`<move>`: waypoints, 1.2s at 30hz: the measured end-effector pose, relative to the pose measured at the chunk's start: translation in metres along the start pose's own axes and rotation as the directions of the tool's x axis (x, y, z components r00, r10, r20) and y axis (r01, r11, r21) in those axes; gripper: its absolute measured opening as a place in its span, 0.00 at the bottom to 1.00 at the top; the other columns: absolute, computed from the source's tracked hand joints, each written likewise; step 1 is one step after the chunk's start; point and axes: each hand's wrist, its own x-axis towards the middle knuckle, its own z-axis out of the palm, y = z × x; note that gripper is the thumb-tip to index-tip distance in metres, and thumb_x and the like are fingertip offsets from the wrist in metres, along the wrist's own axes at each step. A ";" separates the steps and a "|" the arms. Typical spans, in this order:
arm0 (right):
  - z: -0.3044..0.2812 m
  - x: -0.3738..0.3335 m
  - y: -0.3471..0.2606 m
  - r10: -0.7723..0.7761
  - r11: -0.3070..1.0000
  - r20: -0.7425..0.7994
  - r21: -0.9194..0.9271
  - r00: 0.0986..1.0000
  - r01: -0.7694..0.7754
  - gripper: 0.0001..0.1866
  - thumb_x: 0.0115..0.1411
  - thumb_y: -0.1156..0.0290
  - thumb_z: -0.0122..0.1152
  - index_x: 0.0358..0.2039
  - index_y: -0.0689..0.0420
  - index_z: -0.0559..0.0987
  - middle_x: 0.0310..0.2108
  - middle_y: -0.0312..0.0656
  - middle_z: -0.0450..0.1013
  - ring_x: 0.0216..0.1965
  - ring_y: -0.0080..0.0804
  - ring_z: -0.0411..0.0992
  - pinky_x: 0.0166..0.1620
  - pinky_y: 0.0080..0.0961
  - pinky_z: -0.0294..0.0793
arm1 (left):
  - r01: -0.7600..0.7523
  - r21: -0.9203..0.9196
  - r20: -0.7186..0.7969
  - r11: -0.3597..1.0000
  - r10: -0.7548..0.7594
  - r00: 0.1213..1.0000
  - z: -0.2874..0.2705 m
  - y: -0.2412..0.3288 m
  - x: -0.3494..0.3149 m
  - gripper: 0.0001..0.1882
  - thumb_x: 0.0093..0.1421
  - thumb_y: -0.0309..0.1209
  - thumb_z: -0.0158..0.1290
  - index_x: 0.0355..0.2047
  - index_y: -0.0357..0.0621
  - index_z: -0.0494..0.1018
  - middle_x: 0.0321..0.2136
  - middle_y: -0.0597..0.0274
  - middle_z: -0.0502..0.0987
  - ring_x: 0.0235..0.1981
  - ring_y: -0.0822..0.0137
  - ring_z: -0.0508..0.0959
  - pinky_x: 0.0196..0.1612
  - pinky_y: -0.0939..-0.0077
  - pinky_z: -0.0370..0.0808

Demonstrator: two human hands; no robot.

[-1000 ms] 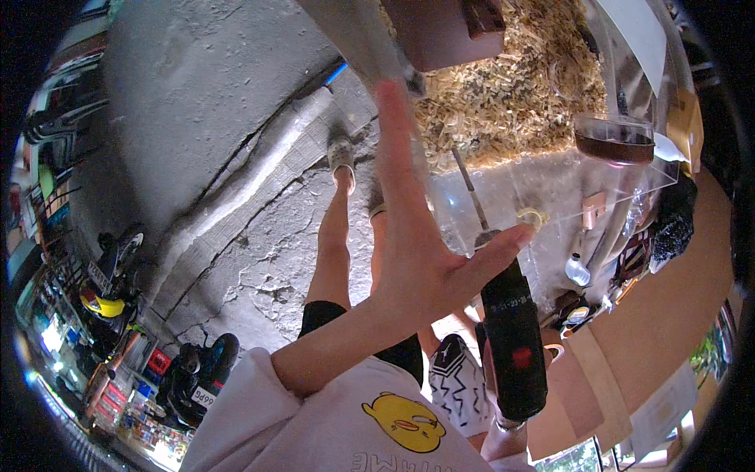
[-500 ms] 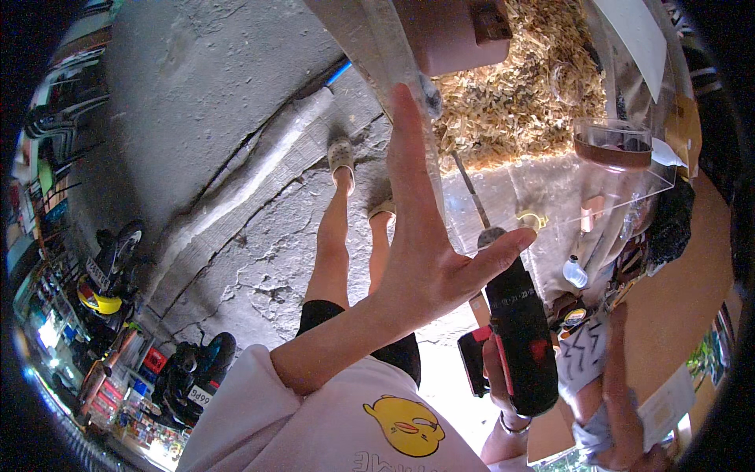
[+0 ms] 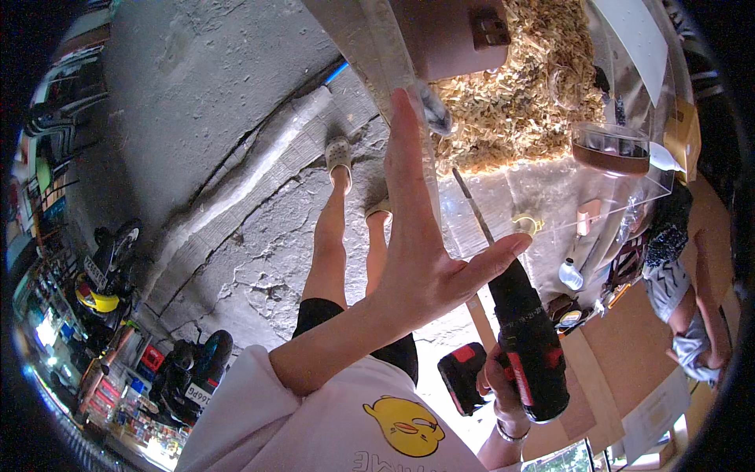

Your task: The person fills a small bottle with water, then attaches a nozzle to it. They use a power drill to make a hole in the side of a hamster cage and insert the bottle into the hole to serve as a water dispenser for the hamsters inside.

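My left hand reaches up along the edge of a clear plastic panel; its index finger is straight and its thumb points out to the right. The other fingers are partly hidden. In my right hand is a black and red cordless drill, gripped by its handle, with a bracelet on that wrist. A long thin drill bit points up and away beside the panel. Its tip appears close to the wood shavings, seen through clear plastic. A small grey furry-looking shape sits beside the panel.
A mauve box stands on the shavings. To the right is a clear tub with a brown base. A white bottle lies lower down. Another person is at the far right. Motorbikes stand at the left on cracked concrete.
The drill has tilted, its rear and battery base shifting slightly down, and more of the bit shows. My left hand has barely moved. The other person has moved right and away.
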 end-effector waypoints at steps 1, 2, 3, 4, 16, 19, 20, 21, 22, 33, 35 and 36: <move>0.002 0.001 -0.004 0.027 0.995 0.031 0.099 0.999 -0.030 0.19 0.63 0.69 0.65 0.55 0.54 0.78 0.38 0.37 0.83 0.38 0.31 0.79 0.45 0.33 0.79 | 0.014 -0.024 0.005 1.000 -0.014 1.000 0.000 0.001 0.000 0.68 0.55 0.47 0.70 0.75 0.36 0.29 0.75 0.37 0.29 0.76 0.40 0.34 0.75 0.45 0.39; 0.004 0.003 -0.006 -0.023 0.985 0.043 0.170 0.999 0.015 0.18 0.64 0.70 0.65 0.54 0.55 0.78 0.36 0.35 0.82 0.35 0.28 0.79 0.42 0.30 0.79 | 0.021 -0.041 0.005 0.999 -0.021 1.000 0.001 0.000 0.000 0.68 0.55 0.47 0.69 0.74 0.36 0.28 0.75 0.37 0.29 0.76 0.40 0.34 0.75 0.45 0.39; 0.004 0.003 -0.002 -0.082 0.991 0.022 0.109 0.996 0.079 0.17 0.64 0.70 0.65 0.53 0.55 0.78 0.33 0.35 0.81 0.33 0.26 0.77 0.39 0.28 0.77 | 0.028 -0.057 0.005 0.998 -0.028 1.000 0.001 0.000 0.000 0.68 0.55 0.47 0.69 0.74 0.36 0.28 0.75 0.37 0.29 0.76 0.40 0.33 0.75 0.45 0.39; 0.003 0.004 0.001 -0.141 0.989 0.003 0.045 0.990 0.141 0.16 0.64 0.70 0.65 0.52 0.56 0.78 0.31 0.34 0.80 0.30 0.24 0.76 0.35 0.26 0.76 | 0.028 -0.068 0.001 0.997 -0.028 1.000 0.002 -0.001 0.000 0.68 0.55 0.47 0.69 0.74 0.36 0.28 0.75 0.37 0.29 0.76 0.40 0.33 0.75 0.45 0.39; 0.007 -0.003 0.036 0.074 0.995 -0.176 -0.058 0.982 -0.085 0.28 0.60 0.64 0.71 0.58 0.62 0.75 0.44 0.45 0.82 0.46 0.37 0.79 0.54 0.37 0.78 | 0.056 0.195 0.012 0.979 -0.059 0.998 -0.004 0.008 -0.003 0.74 0.47 0.42 0.75 0.75 0.38 0.27 0.75 0.42 0.36 0.75 0.47 0.41 0.74 0.49 0.45; 0.003 -0.004 0.059 -0.183 0.878 -0.225 -0.475 0.957 0.056 0.28 0.60 0.65 0.71 0.57 0.62 0.75 0.43 0.46 0.80 0.44 0.36 0.78 0.50 0.38 0.76 | 0.095 0.171 -0.025 0.981 -0.093 0.995 -0.006 0.013 -0.005 0.77 0.44 0.39 0.78 0.75 0.39 0.26 0.75 0.45 0.39 0.75 0.50 0.45 0.74 0.52 0.48; 0.006 -0.003 0.055 -0.220 0.859 -0.235 -0.507 0.947 0.074 0.26 0.60 0.66 0.71 0.56 0.61 0.75 0.41 0.45 0.80 0.42 0.35 0.77 0.48 0.36 0.75 | 0.074 0.106 -0.025 0.992 -0.072 0.997 -0.002 0.008 -0.004 0.75 0.45 0.40 0.76 0.75 0.39 0.27 0.75 0.44 0.37 0.75 0.49 0.43 0.74 0.51 0.46; 0.008 -0.002 0.050 -0.248 0.847 -0.233 -0.523 0.940 0.093 0.25 0.60 0.67 0.70 0.55 0.61 0.75 0.39 0.44 0.79 0.40 0.34 0.76 0.46 0.35 0.74 | 0.054 0.039 -0.025 0.998 -0.053 0.998 0.002 0.002 -0.004 0.74 0.47 0.41 0.75 0.75 0.38 0.27 0.75 0.42 0.36 0.76 0.47 0.40 0.75 0.50 0.44; 0.009 -0.001 0.046 -0.273 0.833 -0.229 -0.542 0.934 0.111 0.24 0.60 0.68 0.70 0.54 0.61 0.75 0.38 0.43 0.79 0.38 0.32 0.75 0.44 0.33 0.73 | 0.040 -0.019 -0.019 0.999 -0.040 0.999 0.007 -0.002 -0.003 0.71 0.51 0.44 0.72 0.75 0.37 0.27 0.75 0.39 0.32 0.76 0.44 0.37 0.75 0.49 0.41; 0.012 0.045 0.014 -0.571 0.528 0.052 -0.741 0.819 0.415 0.09 0.63 0.77 0.65 0.44 0.60 0.78 0.20 0.33 0.73 0.16 0.19 0.67 0.22 0.17 0.64 | 0.166 -0.122 0.029 0.979 -0.163 0.986 0.002 0.007 -0.003 0.69 0.54 0.44 0.71 0.74 0.34 0.27 0.75 0.35 0.29 0.76 0.40 0.34 0.75 0.47 0.38; 0.008 0.039 0.021 -0.513 0.574 0.044 -0.725 0.857 0.381 0.07 0.64 0.78 0.63 0.42 0.59 0.78 0.18 0.32 0.72 0.14 0.17 0.66 0.19 0.16 0.62 | 0.150 -0.067 0.026 0.986 -0.149 0.989 0.000 0.009 -0.003 0.69 0.54 0.44 0.71 0.74 0.34 0.27 0.75 0.35 0.29 0.76 0.40 0.34 0.75 0.47 0.38; 0.006 0.034 0.021 -0.475 0.601 0.041 -0.714 0.879 0.358 0.06 0.64 0.78 0.63 0.41 0.59 0.78 0.18 0.32 0.71 0.14 0.17 0.65 0.19 0.16 0.62 | 0.131 -0.030 0.019 0.991 -0.130 0.991 -0.001 0.010 -0.003 0.69 0.54 0.44 0.71 0.74 0.34 0.27 0.75 0.36 0.29 0.76 0.40 0.34 0.75 0.47 0.38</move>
